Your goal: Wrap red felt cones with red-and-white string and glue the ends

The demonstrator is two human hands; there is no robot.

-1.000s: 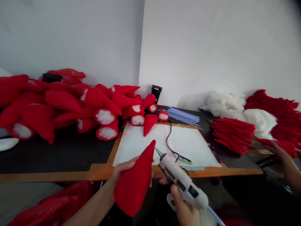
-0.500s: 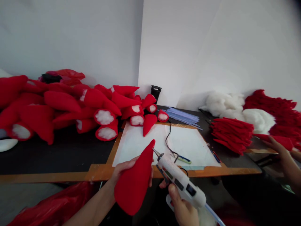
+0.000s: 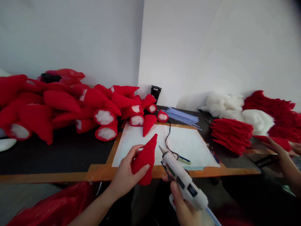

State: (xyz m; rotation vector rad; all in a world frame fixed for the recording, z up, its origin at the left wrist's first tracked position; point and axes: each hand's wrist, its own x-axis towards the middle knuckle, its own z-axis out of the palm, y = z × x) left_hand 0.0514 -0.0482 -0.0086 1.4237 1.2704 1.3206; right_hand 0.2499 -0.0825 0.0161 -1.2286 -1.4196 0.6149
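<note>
My left hand (image 3: 128, 172) grips a red felt cone (image 3: 146, 163), its narrow tip pointing up over the table's front edge. Fingers lie behind the cone and the thumb presses its near side. In my right hand (image 3: 182, 201) is a white glue gun (image 3: 180, 175), held by its handle, with a glue stick (image 3: 213, 216) sticking out of its rear end. The gun's metal nozzle points up and left, a small gap away from the cone. Beyond both hands lie white sheets (image 3: 141, 144) on a wooden board.
Stuffed red cones (image 3: 62, 102) are heaped at left. Glue sticks (image 3: 183, 116), a black cup (image 3: 155, 92) and a cutter knife (image 3: 184, 159) lie ahead. To the right are stacked red felt pieces (image 3: 231, 135), white stuffing (image 3: 223, 103) and another person's hand (image 3: 278, 150) holding a red cone.
My left hand has turned the cone and now wraps its near side, thumb in front. The glue gun has moved slightly right and down, its nozzle coming away from the cone's tip.
</note>
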